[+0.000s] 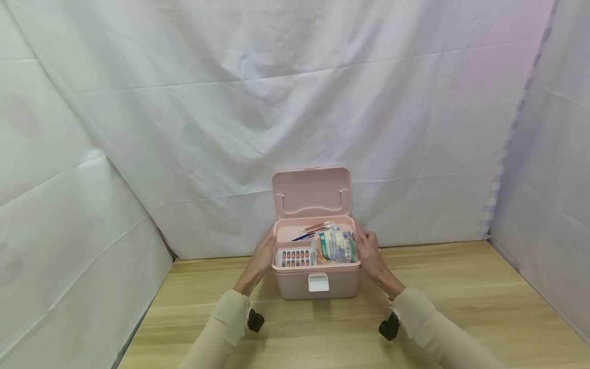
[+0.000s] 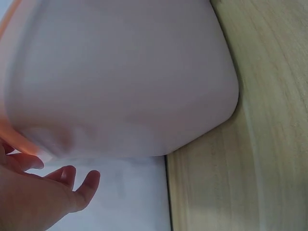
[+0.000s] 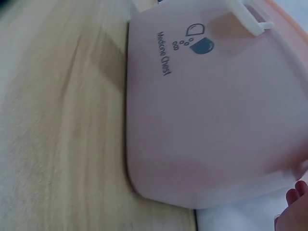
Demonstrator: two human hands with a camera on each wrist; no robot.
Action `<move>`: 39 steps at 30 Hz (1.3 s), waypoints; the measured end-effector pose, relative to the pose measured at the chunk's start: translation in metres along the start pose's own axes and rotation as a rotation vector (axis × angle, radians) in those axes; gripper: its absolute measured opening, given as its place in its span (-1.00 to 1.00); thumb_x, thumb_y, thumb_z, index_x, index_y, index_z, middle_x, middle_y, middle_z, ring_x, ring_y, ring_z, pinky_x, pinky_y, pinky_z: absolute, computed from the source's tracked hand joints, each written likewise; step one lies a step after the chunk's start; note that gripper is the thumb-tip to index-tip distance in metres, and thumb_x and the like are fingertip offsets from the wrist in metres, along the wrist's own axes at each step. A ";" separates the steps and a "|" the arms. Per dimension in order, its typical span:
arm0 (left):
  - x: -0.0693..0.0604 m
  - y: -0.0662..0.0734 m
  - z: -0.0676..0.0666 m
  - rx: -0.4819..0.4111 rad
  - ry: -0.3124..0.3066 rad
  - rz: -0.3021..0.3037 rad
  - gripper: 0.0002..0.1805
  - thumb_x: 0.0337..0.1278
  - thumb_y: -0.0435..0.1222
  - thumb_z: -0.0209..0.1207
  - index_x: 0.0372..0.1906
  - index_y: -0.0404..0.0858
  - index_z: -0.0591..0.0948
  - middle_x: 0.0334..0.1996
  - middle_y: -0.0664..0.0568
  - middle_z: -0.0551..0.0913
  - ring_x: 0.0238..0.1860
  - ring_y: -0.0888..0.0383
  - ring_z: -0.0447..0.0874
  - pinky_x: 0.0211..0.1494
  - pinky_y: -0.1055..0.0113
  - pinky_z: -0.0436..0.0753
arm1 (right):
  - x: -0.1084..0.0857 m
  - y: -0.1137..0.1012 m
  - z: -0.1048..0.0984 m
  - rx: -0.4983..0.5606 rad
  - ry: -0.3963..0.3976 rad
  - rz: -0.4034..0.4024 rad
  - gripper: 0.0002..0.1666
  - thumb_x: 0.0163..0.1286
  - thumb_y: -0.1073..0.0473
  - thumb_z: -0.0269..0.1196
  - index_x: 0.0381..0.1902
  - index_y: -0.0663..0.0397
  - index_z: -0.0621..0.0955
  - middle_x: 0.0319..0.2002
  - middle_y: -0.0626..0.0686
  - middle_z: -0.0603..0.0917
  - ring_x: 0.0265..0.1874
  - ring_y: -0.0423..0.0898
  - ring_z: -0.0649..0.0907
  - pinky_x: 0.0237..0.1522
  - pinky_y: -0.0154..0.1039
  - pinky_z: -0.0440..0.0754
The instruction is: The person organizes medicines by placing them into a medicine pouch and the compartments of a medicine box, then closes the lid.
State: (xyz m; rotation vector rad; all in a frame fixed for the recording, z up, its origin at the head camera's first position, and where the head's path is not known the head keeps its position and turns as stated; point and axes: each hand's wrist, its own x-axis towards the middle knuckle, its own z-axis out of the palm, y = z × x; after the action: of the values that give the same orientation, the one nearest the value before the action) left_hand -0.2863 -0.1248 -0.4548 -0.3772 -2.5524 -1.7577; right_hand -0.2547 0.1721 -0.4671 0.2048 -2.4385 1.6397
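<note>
A pink medicine chest (image 1: 295, 285) stands on the table with its lid (image 1: 313, 190) raised behind it. A pink tray (image 1: 284, 224) sits in its top. In this tray lie a blister pack of capsules (image 1: 295, 258), several thin cotton-swab packets (image 1: 315, 229) and a clear bag of green-and-white packets (image 1: 336, 247). My left hand (image 1: 264, 252) grips the tray's left rim, its lower fingers free of the wall in the left wrist view. At the opposite side my right hand (image 1: 370, 256) grips the right rim; its fingertips (image 3: 292, 196) show only at the corner of the right wrist view.
The white latch (image 1: 318, 283) hangs on the chest's front. Under everything is a wood-grain table (image 1: 318, 338). White cloth (image 1: 221, 128) hangs close behind the lid and along both sides. A black wrist mount (image 1: 389, 326) hangs beneath the right sleeve.
</note>
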 end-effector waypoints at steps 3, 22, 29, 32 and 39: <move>-0.001 -0.002 0.001 0.016 0.000 -0.016 -0.43 0.58 -0.12 -0.35 0.58 -0.09 0.09 0.55 -0.15 0.09 0.54 -0.20 -0.04 0.51 -0.22 -0.10 | -0.001 0.005 0.001 -0.040 -0.018 0.022 -0.17 0.58 -0.30 -0.33 0.59 0.07 -0.02 0.33 0.37 0.12 0.34 0.26 0.10 0.27 0.35 -0.22; -0.002 -0.011 0.005 0.043 -0.036 -0.075 -0.40 0.59 -0.08 -0.37 0.58 -0.17 0.02 0.57 -0.17 0.00 0.56 -0.20 -0.11 0.52 -0.20 -0.13 | 0.001 0.010 -0.003 -0.032 -0.090 0.098 -0.12 0.57 -0.31 -0.25 0.59 0.11 -0.07 0.41 0.36 0.03 0.39 0.28 0.11 0.36 0.38 -0.16; 0.007 -0.010 0.006 -0.002 -0.045 -0.102 -0.34 0.58 -0.06 -0.34 0.59 -0.27 -0.08 0.58 -0.18 -0.10 0.57 -0.15 -0.20 0.55 -0.13 -0.17 | 0.015 0.004 -0.005 -0.022 -0.085 0.113 -0.13 0.58 -0.30 -0.26 0.57 0.18 0.01 0.46 0.34 0.01 0.43 0.26 0.08 0.41 0.34 -0.03; 0.015 -0.008 0.008 -0.077 -0.039 -0.140 -0.28 0.57 -0.01 -0.32 0.59 -0.22 -0.21 0.60 -0.10 -0.25 0.59 -0.08 -0.32 0.56 -0.07 -0.25 | 0.028 0.004 -0.004 0.026 -0.103 0.133 -0.10 0.58 -0.33 -0.29 0.59 0.14 -0.07 0.54 0.29 -0.08 0.52 0.24 -0.05 0.46 0.31 -0.15; 0.031 0.001 0.013 -0.276 -0.043 -0.131 -0.23 0.57 -0.01 -0.28 0.58 -0.06 -0.39 0.59 -0.04 -0.40 0.58 -0.04 -0.48 0.53 -0.14 -0.38 | 0.045 -0.019 -0.003 0.227 -0.155 0.177 -0.14 0.61 -0.23 -0.24 0.59 -0.02 -0.31 0.60 0.09 -0.31 0.56 0.11 -0.25 0.48 0.25 -0.29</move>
State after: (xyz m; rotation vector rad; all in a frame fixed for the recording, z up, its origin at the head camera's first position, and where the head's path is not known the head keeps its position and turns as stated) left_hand -0.3143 -0.1067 -0.4535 -0.2595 -2.4150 -2.1800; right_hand -0.2941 0.1674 -0.4383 0.1574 -2.4366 2.0513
